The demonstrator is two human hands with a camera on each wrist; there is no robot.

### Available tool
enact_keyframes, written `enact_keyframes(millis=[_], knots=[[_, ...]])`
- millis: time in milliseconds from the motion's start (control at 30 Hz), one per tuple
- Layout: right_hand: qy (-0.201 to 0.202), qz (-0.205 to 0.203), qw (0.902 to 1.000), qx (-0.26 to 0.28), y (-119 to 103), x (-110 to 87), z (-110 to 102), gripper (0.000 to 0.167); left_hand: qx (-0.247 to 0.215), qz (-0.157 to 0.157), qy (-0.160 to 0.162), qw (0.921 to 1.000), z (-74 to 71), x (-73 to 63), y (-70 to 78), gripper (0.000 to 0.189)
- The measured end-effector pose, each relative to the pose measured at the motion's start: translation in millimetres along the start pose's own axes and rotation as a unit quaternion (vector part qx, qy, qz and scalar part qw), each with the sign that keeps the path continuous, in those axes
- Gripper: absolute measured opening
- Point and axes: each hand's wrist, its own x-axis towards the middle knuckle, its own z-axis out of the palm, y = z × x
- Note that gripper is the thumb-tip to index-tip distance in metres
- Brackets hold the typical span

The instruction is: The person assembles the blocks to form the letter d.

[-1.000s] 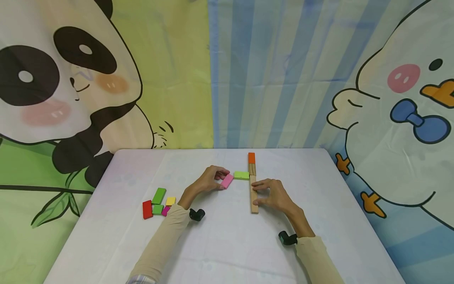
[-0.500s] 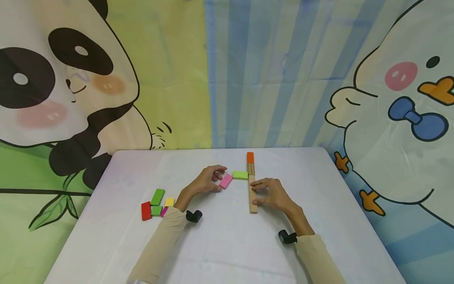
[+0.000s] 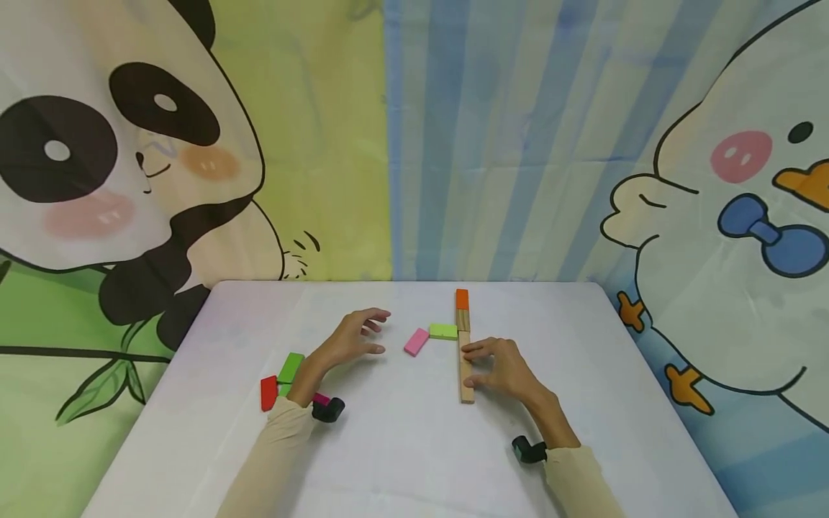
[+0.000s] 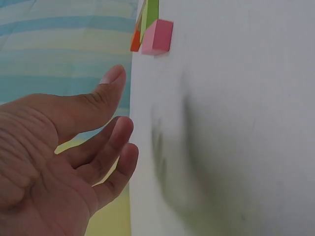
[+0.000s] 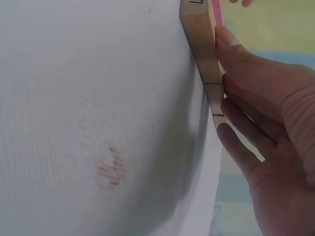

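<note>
My left hand (image 3: 350, 339) is raised over the table with its fingers relaxed and apart, holding nothing. To its right lies a pink block (image 3: 417, 342), tilted, with one corner at the end of a light green block (image 3: 443, 332). That green block meets the side of a straight line of plain wooden blocks (image 3: 467, 392), capped at the far end by an orange block (image 3: 462, 299). With thumb and fingertips, my right hand (image 3: 508, 370) touches the near part of the wooden line from the right; the right wrist view shows the fingertips against the wood (image 5: 202, 44).
At the left, beside my left forearm, lie a red block (image 3: 268, 393), a green block (image 3: 291, 367) and a magenta block (image 3: 321, 398), partly covered by the forearm and wrist camera. A patterned curtain (image 3: 453, 144) hangs behind the white table's far edge.
My left hand has let go of the pink block and drawn back to the left, now over the table near the loose blocks. The right hand stays on the wooden line.
</note>
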Motion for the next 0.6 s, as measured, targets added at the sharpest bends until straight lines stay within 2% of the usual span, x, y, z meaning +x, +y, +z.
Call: enact_keyframes(millis=[133,233,367,600], knots=[[0.000,0.012,0.9999,0.003,-1.9,-2.4,1.0,0.050,-0.003,-0.010,0.001,0.9999,-10.7,-9.3,-1.7,0.065],[-0.005,0.007,1.0000,0.000,-1.7,-2.4,1.5,0.051,0.004,-0.023,0.013,0.9996,-21.8,-17.7,-2.5,0.056],[0.005,-0.007,1.0000,-0.004,-1.1,-1.3,0.0,0.051,0.034,-0.031,0.042,0.9981,-36.8,-28.4,-4.6,0.044],[0.005,-0.013,0.9999,-0.002,2.5,-1.4,-0.3,0.052,0.065,-0.072,0.057,0.9936,-55.6,-54.5,-7.1,0.041]])
